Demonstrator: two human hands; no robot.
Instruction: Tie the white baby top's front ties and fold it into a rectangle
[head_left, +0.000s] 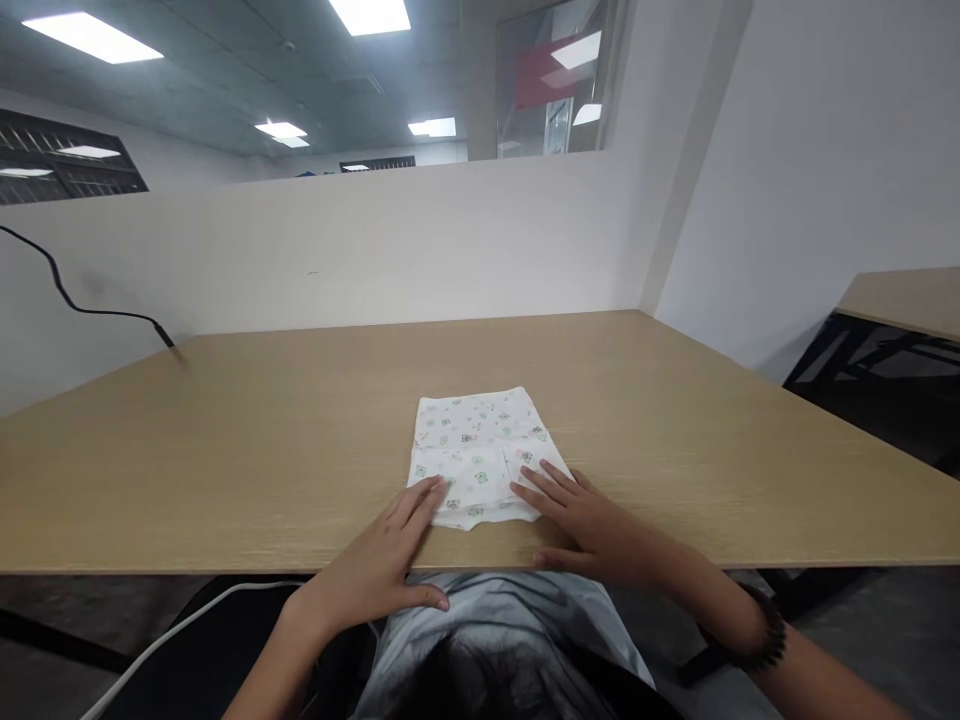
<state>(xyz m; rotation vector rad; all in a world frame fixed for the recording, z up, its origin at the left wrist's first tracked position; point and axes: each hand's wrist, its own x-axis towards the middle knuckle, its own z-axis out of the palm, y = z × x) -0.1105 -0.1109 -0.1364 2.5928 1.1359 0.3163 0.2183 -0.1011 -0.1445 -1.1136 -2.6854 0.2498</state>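
A white cloth (480,450) printed with small green, pink and dark figures lies flat on the tabletop near its front edge. Crease lines run across it, and its lower edge is uneven; whether it is a garment I cannot tell. My left hand (386,555) rests its fingertips at the cloth's lower left corner, fingers stretched out and thumb apart. On the lower right part of the cloth, my right hand (585,520) lies with fingers spread flat. Neither hand grips anything.
The wooden table (262,430) is bounded by a low white partition (420,250) behind. A black cable (97,310) hangs down to the table's left back corner. At the right, another table (907,300) stands past the white wall. A white cable (187,620) runs below the front edge.
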